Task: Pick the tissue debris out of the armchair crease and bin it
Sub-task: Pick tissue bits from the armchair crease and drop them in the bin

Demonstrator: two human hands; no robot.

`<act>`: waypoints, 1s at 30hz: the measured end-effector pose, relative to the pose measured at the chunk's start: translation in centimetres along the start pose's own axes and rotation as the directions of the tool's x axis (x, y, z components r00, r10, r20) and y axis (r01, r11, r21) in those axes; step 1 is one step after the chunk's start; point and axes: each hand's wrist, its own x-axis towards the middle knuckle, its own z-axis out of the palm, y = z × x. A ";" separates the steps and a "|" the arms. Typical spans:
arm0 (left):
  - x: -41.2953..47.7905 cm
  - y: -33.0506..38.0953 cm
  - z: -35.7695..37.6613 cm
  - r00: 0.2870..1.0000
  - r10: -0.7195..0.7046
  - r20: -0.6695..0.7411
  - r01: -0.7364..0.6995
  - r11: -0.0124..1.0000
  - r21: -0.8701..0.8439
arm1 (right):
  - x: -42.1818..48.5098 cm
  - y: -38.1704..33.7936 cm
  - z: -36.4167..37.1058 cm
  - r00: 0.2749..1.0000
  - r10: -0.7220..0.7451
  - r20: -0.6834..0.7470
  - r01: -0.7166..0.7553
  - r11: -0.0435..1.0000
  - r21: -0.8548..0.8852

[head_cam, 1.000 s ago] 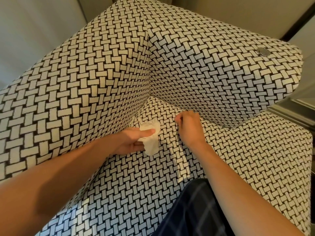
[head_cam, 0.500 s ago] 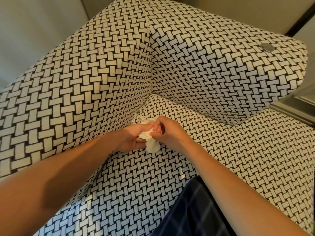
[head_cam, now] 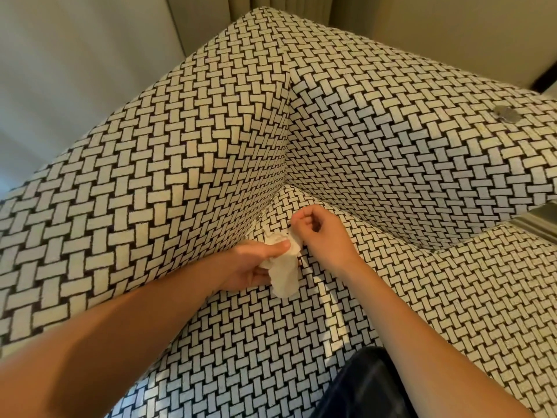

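Head view, looking down into an armchair point(head_cam: 187, 164) covered in black-and-cream basket-weave fabric. Two upright padded panels meet along a vertical seam that ends at the corner crease point(head_cam: 281, 188), the reference point for all positions below.

The seat point(head_cam: 452, 297) spreads forward and to the right from the crease. A dark checked trouser leg point(head_cam: 370, 387) rests on the seat's front part, well in front of the crease.

The left hand point(head_cam: 250, 267) lies just in front of the crease and slightly to its left, against the foot of the left panel. Its grip pinches a crumpled white tissue point(head_cam: 284, 276), with the thumb pressed on top and the fingers curled beneath.

The right hand point(head_cam: 327, 236) lies just in front of the crease and slightly to its right, above the seat. Its fingers are curled and their tips meet the tissue's upper edge. Whether this grip pinches the tissue or a loose scrap cannot be told.

The tissue itself is held between the two hands just in front of the crease, its lower end hanging free over the seat.

A small round metal disc point(head_cam: 507, 114) sits on top of the right panel, well to the right of the crease.
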 end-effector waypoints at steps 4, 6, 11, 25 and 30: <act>0.0 -0.2 -0.1 1.000 0.019 -0.013 -0.019 1.000 -0.014 | 2.7 -0.5 0.8 0.999 -0.041 -0.036 0.035 0.986 -0.162; 0.0 -0.3 -0.1 0.999 0.029 -0.017 -0.030 0.999 -0.019 | 4.6 -0.6 1.7 0.994 -0.099 -0.043 0.070 0.895 -0.441; 0.3 -0.4 0.0 1.000 0.016 -0.018 -0.016 0.999 -0.039 | 7.4 -0.7 4.2 0.993 -0.108 0.052 0.102 0.529 -0.842; 0.5 -0.6 0.2 0.999 0.044 -0.024 -0.044 0.999 -0.011 | 9.7 0.0 5.8 0.992 -0.098 -0.083 -0.022 0.504 -0.863; 0.2 -0.5 0.3 0.999 0.046 -0.027 -0.046 0.999 -0.014 | 9.1 0.7 5.7 0.977 -0.176 -0.116 0.008 0.581 -0.814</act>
